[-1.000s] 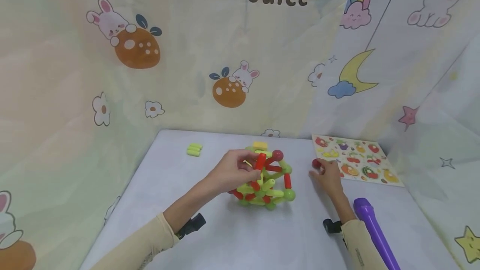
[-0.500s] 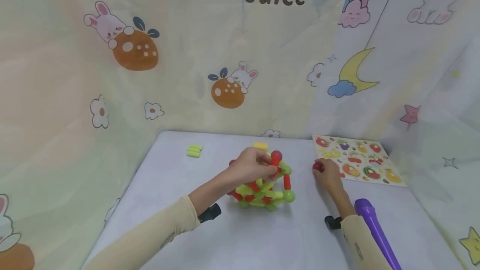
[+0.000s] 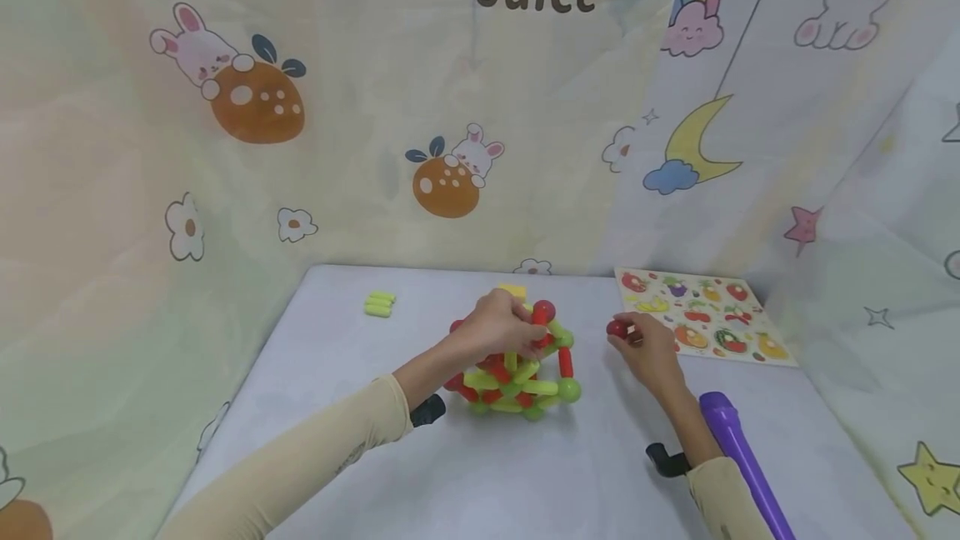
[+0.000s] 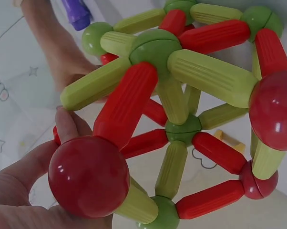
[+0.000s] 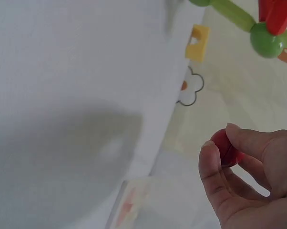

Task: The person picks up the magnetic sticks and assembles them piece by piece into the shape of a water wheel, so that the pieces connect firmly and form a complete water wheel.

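Observation:
A ball-and-rod building toy of green and red balls joined by red and lime rods (image 3: 525, 387) stands mid-table. At its top, my left hand (image 3: 498, 325) pinches a red rod (image 3: 539, 314) just below a red ball (image 3: 544, 311). In the left wrist view, that hand (image 4: 34, 183) is partly hidden behind a near red ball (image 4: 88, 176); only a sliver of red shows by its fingertips. My right hand (image 3: 651, 354), right of the toy, holds a loose red ball (image 5: 225, 148) between thumb and fingertips, raised over the table in the right wrist view.
Several lime rods (image 3: 380, 304) lie at the back left. Behind the toy sits a yellow block (image 3: 513, 292). A fruit-picture board (image 3: 705, 315) is at the back right, and a purple microphone-shaped toy (image 3: 742, 457) lies beside the right forearm. A printed curtain (image 3: 360, 107) hangs behind.
My left hand has carried the red rod rightward to the toy's top, by the red ball. The right hand has picked the loose red ball up from near the board and shifted slightly left.

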`<state>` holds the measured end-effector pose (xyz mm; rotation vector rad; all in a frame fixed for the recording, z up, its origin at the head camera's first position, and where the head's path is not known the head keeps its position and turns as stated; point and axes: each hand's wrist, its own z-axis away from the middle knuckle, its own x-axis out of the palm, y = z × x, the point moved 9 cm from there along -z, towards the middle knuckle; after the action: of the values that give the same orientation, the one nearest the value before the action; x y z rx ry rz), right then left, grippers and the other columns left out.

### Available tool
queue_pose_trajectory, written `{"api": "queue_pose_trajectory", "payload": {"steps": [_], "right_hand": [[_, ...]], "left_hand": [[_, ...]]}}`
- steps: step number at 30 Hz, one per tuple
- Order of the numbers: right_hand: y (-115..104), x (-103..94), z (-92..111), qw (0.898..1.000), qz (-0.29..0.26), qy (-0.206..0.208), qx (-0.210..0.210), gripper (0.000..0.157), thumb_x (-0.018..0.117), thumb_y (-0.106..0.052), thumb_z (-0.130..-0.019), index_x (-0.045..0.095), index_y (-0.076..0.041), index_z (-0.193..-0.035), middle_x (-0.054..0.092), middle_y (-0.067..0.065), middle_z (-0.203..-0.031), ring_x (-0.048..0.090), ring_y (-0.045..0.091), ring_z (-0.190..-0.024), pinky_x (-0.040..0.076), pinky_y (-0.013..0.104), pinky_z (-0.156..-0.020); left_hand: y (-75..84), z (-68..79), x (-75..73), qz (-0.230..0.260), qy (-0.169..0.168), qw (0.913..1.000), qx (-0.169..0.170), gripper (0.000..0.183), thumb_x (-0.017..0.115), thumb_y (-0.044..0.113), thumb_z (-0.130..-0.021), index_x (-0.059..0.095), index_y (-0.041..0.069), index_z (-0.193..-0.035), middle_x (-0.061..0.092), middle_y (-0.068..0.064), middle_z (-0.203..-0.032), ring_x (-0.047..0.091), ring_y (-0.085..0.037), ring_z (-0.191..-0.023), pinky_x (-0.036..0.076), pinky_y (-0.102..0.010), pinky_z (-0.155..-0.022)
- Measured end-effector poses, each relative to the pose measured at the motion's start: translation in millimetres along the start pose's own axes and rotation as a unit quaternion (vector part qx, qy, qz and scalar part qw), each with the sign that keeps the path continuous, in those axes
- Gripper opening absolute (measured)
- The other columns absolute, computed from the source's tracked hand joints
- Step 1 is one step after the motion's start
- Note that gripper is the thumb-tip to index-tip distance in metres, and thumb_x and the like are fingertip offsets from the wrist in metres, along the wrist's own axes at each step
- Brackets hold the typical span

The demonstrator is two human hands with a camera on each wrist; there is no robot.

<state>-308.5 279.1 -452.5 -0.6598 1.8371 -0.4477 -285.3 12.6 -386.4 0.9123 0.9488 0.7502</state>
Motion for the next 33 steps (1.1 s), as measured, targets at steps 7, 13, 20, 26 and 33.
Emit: {"api": "queue_pose_trajectory", "payload": {"steps": [7,13,20,26,33], "right_hand": [[-15,-2.5,6,1.0,-0.006,-0.001,-0.019,0.037,0.082,-0.002,-0.095,0.07,0.001,-0.129,0.072,0.019,-0.115,0.071,0.032,-0.096,0.054,0.019,-0.08],[-22,-2.0,9,0.999,-0.011,-0.001,-0.031,0.035,0.081,-0.001,-0.095,0.071,0.001,-0.128,0.073,0.018,-0.114,0.071,0.032,-0.096,0.06,0.026,-0.081],[-27,-0.5,11,0.999,-0.015,-0.005,-0.035,0.035,0.081,0.0,-0.094,0.071,0.001,-0.128,0.073,0.018,-0.111,0.071,0.032,-0.095,0.065,0.039,-0.081],[-29,1.3,15,0.999,-0.016,-0.01,-0.029,0.037,0.084,-0.004,-0.094,0.072,-0.001,-0.128,0.074,0.015,-0.113,0.072,0.029,-0.096,0.063,0.031,-0.082],[-51,-6.2,34,0.991,-0.13,-0.008,-0.021,0.037,0.085,-0.013,-0.095,0.073,-0.004,-0.129,0.077,0.013,-0.116,0.074,0.021,-0.096,0.059,0.016,-0.079]], "left_hand": [[1.6,-1.3,-0.4,-0.012,0.009,0.9999,0.002,0.029,0.081,0.016,-0.099,0.073,-0.003,-0.12,0.075,-0.009,-0.091,0.079,-0.019,-0.073,0.063,-0.026,-0.082],[3.5,-3.8,-0.3,-0.05,0.014,0.9987,-0.002,0.017,0.08,0.019,-0.1,0.079,0.003,-0.103,0.077,-0.006,-0.084,0.079,-0.02,-0.074,0.063,-0.027,-0.082],[3.9,-6.2,2.1,-0.065,0.007,0.9978,-0.007,0.018,0.079,0.021,-0.101,0.077,0.006,-0.091,0.077,-0.007,-0.078,0.079,-0.021,-0.075,0.062,-0.038,-0.094],[3.7,-6.2,1.3,-0.062,0.021,0.9978,0.008,0.017,0.083,0.02,-0.098,0.078,0.005,-0.09,0.077,-0.008,-0.077,0.08,-0.023,-0.074,0.062,-0.03,-0.081],[17.0,12.2,-16.0,-0.091,0.061,0.9895,0.094,0.025,0.082,0.025,-0.098,0.072,0.003,-0.091,0.076,-0.01,-0.085,0.077,-0.032,-0.081,0.051,-0.023,-0.057]]}}
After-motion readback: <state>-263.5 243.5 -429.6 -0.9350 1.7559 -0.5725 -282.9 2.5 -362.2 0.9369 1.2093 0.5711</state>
